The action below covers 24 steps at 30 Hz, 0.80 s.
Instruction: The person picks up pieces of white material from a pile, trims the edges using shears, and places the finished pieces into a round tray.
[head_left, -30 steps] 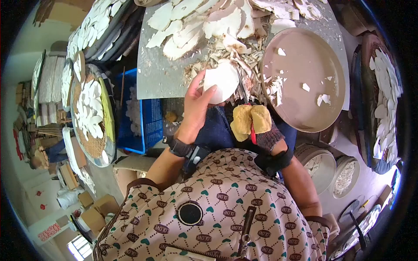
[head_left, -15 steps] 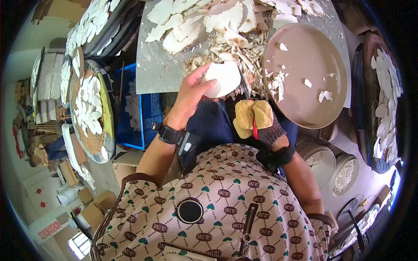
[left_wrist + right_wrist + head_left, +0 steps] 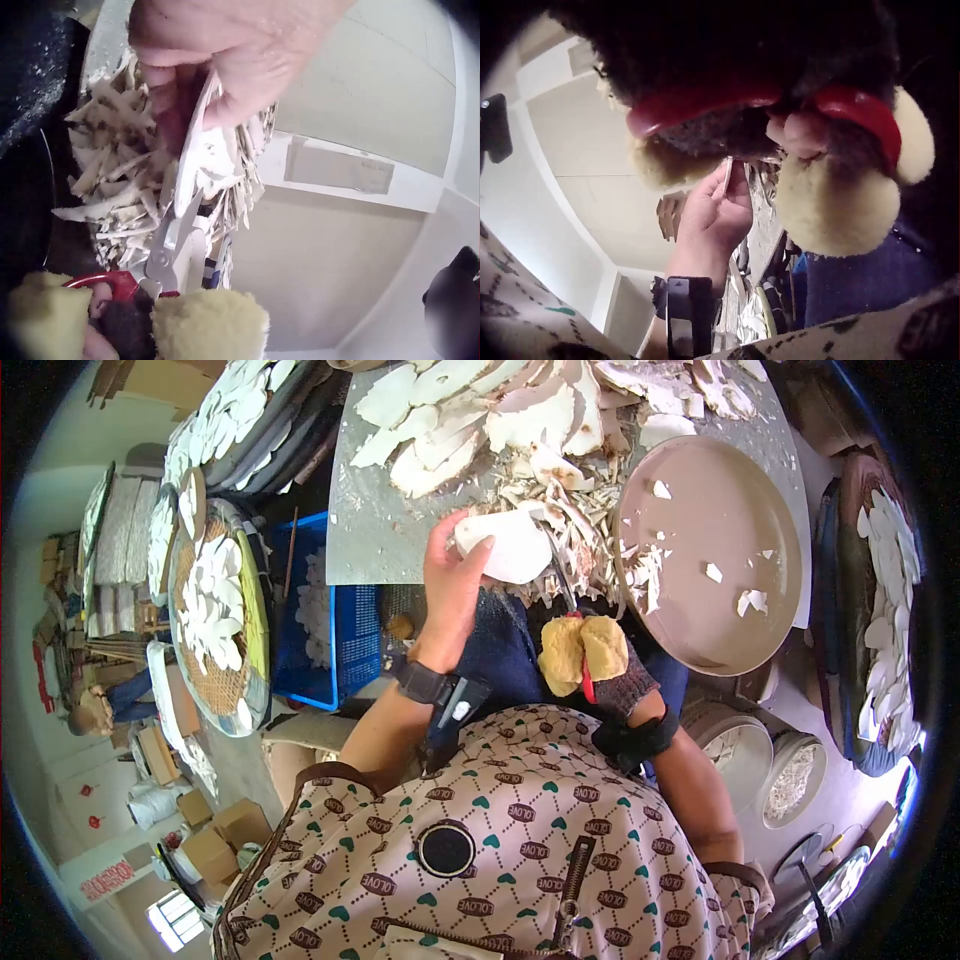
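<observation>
My bare left hand pinches a thin, flat white slice between thumb and fingers, over the near edge of the table. Facing it from the right is my right hand, in a dark knitted glove, gripping red-handled scissors. Thick yellow sponge padding is fixed around the handles. In the left wrist view the scissor blades meet the slice's lower edge. From the right wrist, the red handle loops circle the gloved fingers, and the left hand shows beyond them.
Trimmed scraps heap on the grey table, with larger brown-edged slices behind. A round tan tray holds a few fragments at right. A blue crate stands left, near a woven tray; buckets stand lower right.
My left hand has turned the slice, which now looks flatter and more tilted. The scissors stay beside its right edge. The head view has shifted slightly.
</observation>
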Each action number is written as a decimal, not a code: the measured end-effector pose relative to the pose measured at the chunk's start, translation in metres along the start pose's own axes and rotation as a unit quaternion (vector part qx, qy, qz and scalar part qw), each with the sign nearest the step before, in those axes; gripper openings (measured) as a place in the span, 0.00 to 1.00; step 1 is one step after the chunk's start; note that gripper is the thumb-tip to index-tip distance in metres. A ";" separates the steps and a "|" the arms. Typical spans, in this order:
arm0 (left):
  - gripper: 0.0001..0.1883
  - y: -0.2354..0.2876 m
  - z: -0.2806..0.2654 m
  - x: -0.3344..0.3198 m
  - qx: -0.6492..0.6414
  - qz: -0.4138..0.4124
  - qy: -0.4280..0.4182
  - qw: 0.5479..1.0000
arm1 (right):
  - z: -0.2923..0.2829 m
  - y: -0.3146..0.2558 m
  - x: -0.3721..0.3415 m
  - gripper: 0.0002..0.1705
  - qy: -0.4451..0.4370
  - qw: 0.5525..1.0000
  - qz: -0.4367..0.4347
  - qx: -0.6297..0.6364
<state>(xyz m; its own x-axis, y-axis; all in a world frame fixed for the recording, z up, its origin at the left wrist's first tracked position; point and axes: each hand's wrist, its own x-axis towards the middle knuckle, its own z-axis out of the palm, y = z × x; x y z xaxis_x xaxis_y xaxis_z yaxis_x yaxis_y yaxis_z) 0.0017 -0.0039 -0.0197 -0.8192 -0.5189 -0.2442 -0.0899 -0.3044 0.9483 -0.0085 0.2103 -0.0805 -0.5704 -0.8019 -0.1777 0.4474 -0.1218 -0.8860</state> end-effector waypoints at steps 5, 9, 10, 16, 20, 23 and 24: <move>0.28 0.004 0.003 0.003 0.062 -0.013 -0.025 0.998 | 0.000 0.000 -0.005 0.13 0.034 0.985 -0.013 -0.168; 0.28 -0.003 0.003 0.005 0.058 0.039 -0.065 0.995 | 0.004 -0.013 -0.005 0.11 0.035 0.987 -0.024 -0.153; 0.28 -0.003 0.005 0.005 0.054 0.034 -0.064 0.996 | 0.009 -0.021 -0.005 0.11 0.040 0.996 -0.004 -0.079; 0.27 -0.002 0.005 0.006 0.057 -0.017 -0.071 0.996 | -0.008 0.000 -0.007 0.10 0.030 0.964 -0.042 -0.262; 0.27 0.005 0.008 0.004 0.040 -0.034 -0.069 0.996 | 0.016 -0.033 -0.009 0.09 0.059 0.995 0.041 0.075; 0.28 0.013 0.010 0.001 0.043 -0.052 -0.068 0.995 | 0.014 -0.023 -0.006 0.08 0.061 0.998 0.016 0.024; 0.28 0.011 0.009 0.002 0.062 -0.041 -0.101 0.992 | 0.011 -0.018 -0.005 0.09 0.059 0.998 0.000 -0.004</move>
<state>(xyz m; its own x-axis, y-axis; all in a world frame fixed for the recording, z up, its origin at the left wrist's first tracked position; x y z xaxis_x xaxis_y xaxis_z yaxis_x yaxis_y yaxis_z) -0.0057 -0.0008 -0.0080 -0.9022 -0.3217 -0.2874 -0.2193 -0.2317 0.9478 -0.0061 0.2105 -0.0589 -0.6469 -0.7280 -0.2269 0.4431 -0.1167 -0.8889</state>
